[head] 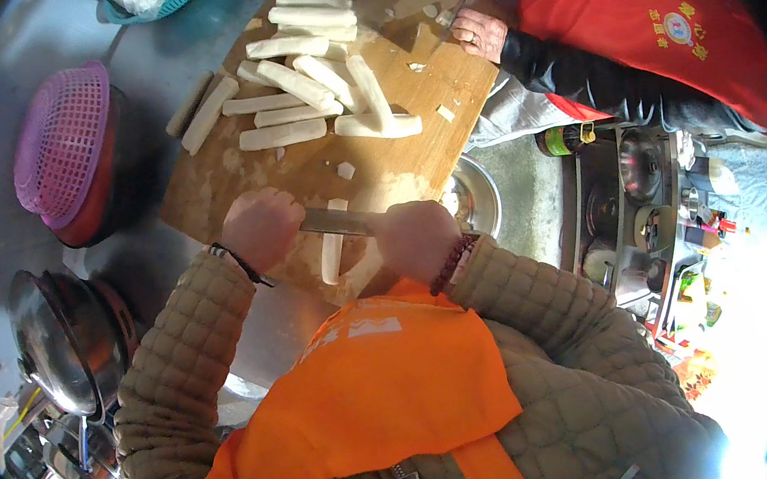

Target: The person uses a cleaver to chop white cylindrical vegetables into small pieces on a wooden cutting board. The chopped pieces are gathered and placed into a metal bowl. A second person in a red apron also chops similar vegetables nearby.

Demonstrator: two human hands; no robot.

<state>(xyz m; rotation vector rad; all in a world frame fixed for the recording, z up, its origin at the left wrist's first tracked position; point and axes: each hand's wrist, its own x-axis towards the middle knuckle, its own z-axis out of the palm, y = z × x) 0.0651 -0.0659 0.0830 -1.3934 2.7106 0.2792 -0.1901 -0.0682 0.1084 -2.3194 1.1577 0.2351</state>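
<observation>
A knife blade [337, 221] spans the gap between my hands, lying across a pale peeled vegetable stick [332, 252] on the wooden cutting board [208, 195]. My right hand [417, 239] is closed at the blade's right end, where the handle is hidden in the fist. My left hand [264, 225] is bent at the blade's left end; whether its fingers grip the blade or rest on it cannot be told. Further up the board lies a loose pile of similar peeled sticks [295, 83]. A small cut piece [346, 170] is between the pile and the knife.
At the upper right, a co-worker's hands [481, 33] work with another knife at the board's corner. A metal bowl [484, 192] sits below the board's right edge. To the left stand a pink plastic colander [60, 145] and a lidded metal pot [58, 340]; a teal basket [175, 0] is at the top.
</observation>
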